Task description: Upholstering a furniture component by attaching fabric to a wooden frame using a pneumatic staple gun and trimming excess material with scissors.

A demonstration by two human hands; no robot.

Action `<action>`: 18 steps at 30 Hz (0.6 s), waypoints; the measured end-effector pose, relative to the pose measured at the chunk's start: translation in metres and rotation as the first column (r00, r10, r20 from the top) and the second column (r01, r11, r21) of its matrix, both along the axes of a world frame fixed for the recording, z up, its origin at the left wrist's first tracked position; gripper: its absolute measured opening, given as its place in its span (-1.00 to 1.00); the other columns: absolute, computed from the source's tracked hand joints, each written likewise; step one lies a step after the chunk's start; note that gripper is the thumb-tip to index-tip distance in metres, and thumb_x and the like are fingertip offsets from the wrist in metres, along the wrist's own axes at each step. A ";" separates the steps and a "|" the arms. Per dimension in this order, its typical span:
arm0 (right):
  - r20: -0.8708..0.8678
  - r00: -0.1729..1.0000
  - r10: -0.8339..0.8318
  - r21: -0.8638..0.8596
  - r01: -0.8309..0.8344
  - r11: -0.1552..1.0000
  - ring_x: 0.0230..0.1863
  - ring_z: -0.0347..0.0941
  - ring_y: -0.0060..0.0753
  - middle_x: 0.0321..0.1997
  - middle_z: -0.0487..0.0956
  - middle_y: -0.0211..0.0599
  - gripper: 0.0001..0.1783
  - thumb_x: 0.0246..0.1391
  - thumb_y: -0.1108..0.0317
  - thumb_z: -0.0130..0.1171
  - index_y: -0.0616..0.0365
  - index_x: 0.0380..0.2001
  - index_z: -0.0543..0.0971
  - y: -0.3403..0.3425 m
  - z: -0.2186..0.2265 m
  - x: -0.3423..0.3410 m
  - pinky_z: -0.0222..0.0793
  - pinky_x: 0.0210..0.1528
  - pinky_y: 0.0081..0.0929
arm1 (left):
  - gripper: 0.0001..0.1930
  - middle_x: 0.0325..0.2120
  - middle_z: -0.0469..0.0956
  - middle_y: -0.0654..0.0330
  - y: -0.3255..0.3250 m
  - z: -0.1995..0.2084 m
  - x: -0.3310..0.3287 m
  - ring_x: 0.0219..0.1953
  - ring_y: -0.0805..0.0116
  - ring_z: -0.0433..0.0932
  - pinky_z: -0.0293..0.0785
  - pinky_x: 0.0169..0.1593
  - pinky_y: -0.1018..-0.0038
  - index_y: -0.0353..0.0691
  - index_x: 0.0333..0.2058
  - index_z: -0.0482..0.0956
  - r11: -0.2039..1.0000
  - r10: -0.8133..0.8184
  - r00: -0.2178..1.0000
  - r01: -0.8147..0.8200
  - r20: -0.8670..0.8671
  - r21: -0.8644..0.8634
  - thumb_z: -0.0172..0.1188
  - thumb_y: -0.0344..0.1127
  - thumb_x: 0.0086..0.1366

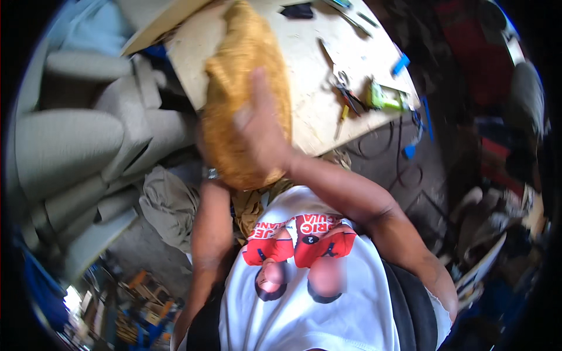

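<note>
A long, rounded piece covered in mustard-yellow fabric (pixel 225 149), like a cushion, stands over the near left part of the wooden table (pixel 313 76). My right hand (pixel 266 128) lies against its right face, fingers stretched out and smeared by motion. At the cushion's lower left side is my left hand (pixel 205 149), mostly hidden behind the fabric and blurred; its fingers do not show. A wristband (pixel 212 174) is on my left wrist.
On the table's right side lie scissors (pixel 341 77), dark-handled pliers (pixel 351 98) and a lime-green hand tool (pixel 383 98). Grey upholstered seats (pixel 67 137) crowd the left. Grey cloth (pixel 170 202) hangs below them. Wood scraps (pixel 149 304) litter the lower left floor; a cord (pixel 404 164) trails at right.
</note>
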State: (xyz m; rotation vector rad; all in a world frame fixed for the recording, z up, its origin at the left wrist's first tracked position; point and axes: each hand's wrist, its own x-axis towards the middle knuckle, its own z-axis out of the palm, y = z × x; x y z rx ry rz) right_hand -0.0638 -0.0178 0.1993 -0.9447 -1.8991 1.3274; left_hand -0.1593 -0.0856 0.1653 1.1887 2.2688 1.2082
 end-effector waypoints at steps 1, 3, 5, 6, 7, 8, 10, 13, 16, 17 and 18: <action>-0.043 0.958 0.283 0.165 -0.272 0.948 0.55 -0.37 0.17 0.51 -0.16 0.25 -0.17 0.28 -0.04 -0.12 0.34 0.39 0.01 -0.005 0.032 0.034 -0.25 0.51 -0.15 | -0.71 -0.25 0.67 0.25 -0.017 0.001 0.009 -0.25 0.40 0.61 0.54 -0.14 0.40 -0.32 -0.04 0.61 0.998 -0.060 0.997 0.061 0.053 -0.032 0.06 -0.26 0.43; -0.214 0.833 0.511 0.188 -0.478 0.858 0.49 -0.06 0.09 0.44 0.12 0.13 -0.25 0.25 -0.02 -0.04 0.18 0.37 0.15 0.020 0.028 0.067 -0.09 0.46 -0.13 | -0.71 -0.26 0.67 0.26 -0.021 0.000 0.023 -0.25 0.41 0.61 0.53 -0.14 0.40 -0.32 -0.05 0.61 0.987 -0.132 0.985 0.141 0.110 -0.077 0.07 -0.26 0.42; -0.276 0.820 0.501 -0.191 -0.558 0.808 0.32 0.28 0.04 0.25 0.43 -0.01 -0.42 0.22 0.10 0.08 0.12 0.24 0.38 0.061 -0.020 0.103 0.14 0.36 -0.15 | -0.71 -0.26 0.67 0.26 -0.020 -0.001 -0.003 -0.25 0.42 0.60 0.53 -0.14 0.40 -0.32 -0.06 0.61 0.975 -0.146 0.979 0.166 0.140 -0.146 0.07 -0.26 0.42; -0.204 0.925 0.322 -0.416 -0.379 0.826 0.22 0.38 -0.04 0.18 0.48 -0.02 -0.52 0.21 0.23 0.12 0.15 0.16 0.45 0.087 -0.046 0.122 0.26 0.27 -0.17 | -0.71 -0.26 0.67 0.26 -0.006 -0.007 -0.012 -0.25 0.42 0.60 0.53 -0.14 0.40 -0.32 -0.06 0.62 0.970 -0.108 0.985 0.134 0.134 -0.202 0.07 -0.25 0.42; 0.145 0.975 0.167 -0.336 -0.111 0.935 0.13 0.44 -0.12 0.14 0.50 -0.03 -0.55 0.19 0.33 0.10 0.15 0.15 0.45 0.116 -0.107 0.149 0.33 0.20 -0.23 | -0.71 -0.26 0.67 0.26 0.000 -0.009 -0.018 -0.25 0.42 0.60 0.53 -0.14 0.41 -0.32 -0.07 0.62 0.962 -0.063 0.991 0.092 0.118 -0.259 0.07 -0.25 0.42; 0.382 0.920 -0.093 0.188 0.021 0.982 -0.02 0.50 -0.16 -0.01 0.56 -0.06 -0.61 0.17 0.31 0.14 0.17 0.06 0.50 0.147 -0.187 0.188 0.39 0.07 -0.24 | -0.72 -0.27 0.67 0.27 0.017 -0.018 -0.027 -0.25 0.43 0.60 0.53 -0.14 0.41 -0.32 -0.07 0.62 0.948 -0.001 0.996 0.030 0.091 -0.316 0.08 -0.25 0.42; 0.446 0.892 0.073 -0.157 -0.002 0.988 -0.21 0.47 -0.01 -0.19 0.54 -0.08 -0.71 0.03 0.50 0.14 0.21 -0.12 0.58 0.235 -0.268 0.268 0.40 -0.08 -0.10 | -0.72 -0.27 0.67 0.27 0.030 -0.023 -0.044 -0.25 0.44 0.59 0.52 -0.14 0.41 -0.32 -0.08 0.62 0.896 0.159 0.987 -0.134 0.025 -0.423 0.08 -0.25 0.42; 0.872 0.483 -0.077 0.138 -0.091 0.986 0.16 0.37 0.18 0.14 0.44 0.07 -0.36 -0.02 0.36 0.24 0.18 0.18 0.36 0.294 -0.299 0.309 0.37 0.13 -0.05 | -0.72 -0.28 0.67 0.28 0.041 -0.013 -0.071 -0.25 0.45 0.59 0.52 -0.14 0.41 -0.31 -0.09 0.63 0.788 0.356 0.930 -0.349 -0.087 -0.507 0.09 -0.24 0.42; 0.940 0.331 0.086 0.066 -0.421 0.904 0.05 0.42 0.19 0.07 0.45 0.09 -0.41 0.04 0.37 0.07 0.16 0.20 0.31 0.339 -0.333 0.326 0.41 0.04 0.03 | -0.72 -0.29 0.66 0.28 0.050 0.015 -0.071 -0.25 0.46 0.58 0.52 -0.14 0.42 -0.31 -0.10 0.63 0.725 0.483 0.865 -0.481 -0.134 -0.493 0.09 -0.23 0.42; 0.954 0.265 0.137 -0.013 -0.422 0.906 -0.01 0.46 0.16 0.00 0.49 0.07 -0.42 0.06 0.33 0.04 0.16 0.20 0.31 0.349 -0.344 0.328 0.44 -0.02 0.03 | -0.72 -0.29 0.66 0.29 0.052 0.023 -0.065 -0.25 0.46 0.58 0.51 -0.14 0.42 -0.31 -0.10 0.63 0.714 0.525 0.841 -0.518 -0.129 -0.471 0.09 -0.23 0.42; 0.944 0.319 0.079 0.109 -0.531 0.840 -0.14 0.50 0.15 -0.09 0.53 0.05 -0.39 0.03 0.34 0.02 0.20 0.21 0.31 0.350 -0.346 0.336 0.43 -0.12 0.13 | -0.72 -0.29 0.66 0.29 0.053 0.024 -0.059 -0.25 0.47 0.58 0.51 -0.14 0.42 -0.31 -0.11 0.64 0.704 0.568 0.814 -0.556 -0.119 -0.442 0.10 -0.23 0.42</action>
